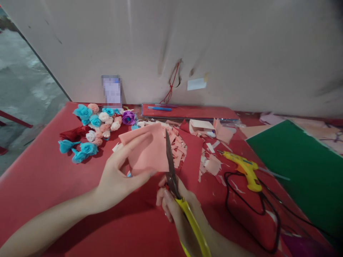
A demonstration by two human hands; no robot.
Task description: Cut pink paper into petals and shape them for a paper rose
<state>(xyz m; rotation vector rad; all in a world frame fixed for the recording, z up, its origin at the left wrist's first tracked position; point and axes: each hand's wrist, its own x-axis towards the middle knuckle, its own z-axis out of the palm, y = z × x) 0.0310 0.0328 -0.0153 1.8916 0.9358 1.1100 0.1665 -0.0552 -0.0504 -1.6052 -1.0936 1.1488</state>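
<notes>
My left hand grips a folded piece of peach paper between thumb and fingers, above the red table. In my right hand is a pair of scissors with yellow handles and dark blades pointing up and away from me. The blades stand along the right edge of the paper, near its lower corner; whether they touch it I cannot tell. Behind the paper lies a heap of peach paper scraps.
Blue, white, peach, red and purple paper flowers lie at the left. A yellow glue gun with a looping black cord rests at the right, beside a green sheet. Pens lie at the back, below the grey wall.
</notes>
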